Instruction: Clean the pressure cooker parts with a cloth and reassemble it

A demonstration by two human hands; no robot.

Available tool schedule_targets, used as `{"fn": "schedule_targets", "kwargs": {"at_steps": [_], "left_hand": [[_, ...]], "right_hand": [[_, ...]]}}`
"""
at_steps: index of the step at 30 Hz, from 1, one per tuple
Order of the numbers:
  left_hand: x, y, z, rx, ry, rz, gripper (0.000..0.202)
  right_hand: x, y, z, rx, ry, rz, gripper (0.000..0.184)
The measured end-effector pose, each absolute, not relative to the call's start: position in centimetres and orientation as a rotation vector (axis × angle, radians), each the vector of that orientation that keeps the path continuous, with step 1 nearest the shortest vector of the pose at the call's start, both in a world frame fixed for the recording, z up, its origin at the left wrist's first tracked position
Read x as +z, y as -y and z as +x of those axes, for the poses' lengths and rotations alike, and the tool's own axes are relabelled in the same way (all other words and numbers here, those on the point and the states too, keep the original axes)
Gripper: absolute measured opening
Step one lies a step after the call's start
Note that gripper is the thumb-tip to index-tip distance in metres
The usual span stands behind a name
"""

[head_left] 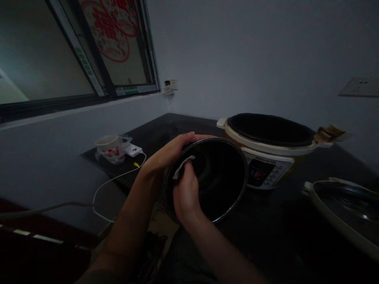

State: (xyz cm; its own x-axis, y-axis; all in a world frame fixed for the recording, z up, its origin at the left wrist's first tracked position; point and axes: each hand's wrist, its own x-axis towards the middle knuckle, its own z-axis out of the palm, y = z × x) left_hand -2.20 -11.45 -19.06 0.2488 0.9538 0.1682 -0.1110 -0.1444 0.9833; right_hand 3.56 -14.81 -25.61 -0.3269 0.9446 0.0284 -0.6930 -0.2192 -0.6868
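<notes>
The right hand (186, 193) is inside a round black pot (220, 181), its fingers pinching a thin, crumpled white cloth (182, 166) by the pot's side. The pot is tipped, with its open top toward the person and a thin shiny rim. The left hand (185, 141) curls over the pot's outer edge and holds it; some fingers are hidden. To the right, a round lid (334, 209) with a pale edge lies on the dark, smooth tabletop (266, 213). Behind the pot sits a fat, round cooker (272, 148), wide open, with a pale rim and a flat button panel. On the left stands a cup (109, 150) in crinkly clear plastic. Farther back is a plain, pale wall (251, 59).
</notes>
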Motion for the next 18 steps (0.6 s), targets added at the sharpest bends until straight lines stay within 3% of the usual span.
{"fn": "schedule_targets", "kwargs": {"at_steps": [10, 18], "left_hand": [[-18.9, 11.3, -1.9, 1.189, -1.039, 1.495, 0.045], [-18.6, 11.5, -2.0, 1.104, -0.918, 1.617, 0.043]], "right_hand": [[-23.4, 13.3, 4.8, 1.675, 0.647, -0.393, 0.046], [-25.6, 15.4, 4.4, 1.68, 0.819, -0.545, 0.057]]}}
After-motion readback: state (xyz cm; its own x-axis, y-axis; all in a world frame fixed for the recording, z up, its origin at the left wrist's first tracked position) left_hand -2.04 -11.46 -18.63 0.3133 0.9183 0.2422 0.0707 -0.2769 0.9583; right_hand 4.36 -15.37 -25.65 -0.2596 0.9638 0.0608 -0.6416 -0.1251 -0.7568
